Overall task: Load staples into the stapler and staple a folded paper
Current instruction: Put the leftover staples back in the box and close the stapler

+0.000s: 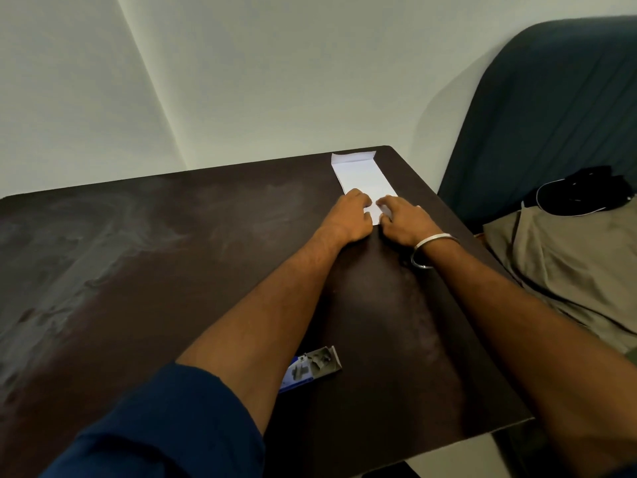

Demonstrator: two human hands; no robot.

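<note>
A folded white paper [362, 175] lies as a long strip at the far right corner of the dark table [138, 270]. My left hand [350, 219] rests on the paper's near end with its fingers curled. My right hand [403, 220], with a metal bangle at the wrist, pinches the same near edge beside it. An open staple box [315, 367], blue and grey, lies near the front of the table, partly hidden under my left forearm. No stapler shows in view.
A dark teal chair [551, 115] stands right of the table. On its seat lie a folded khaki cloth [568, 270] and a black cap [582, 194]. A pale wall rises behind the table's far edge.
</note>
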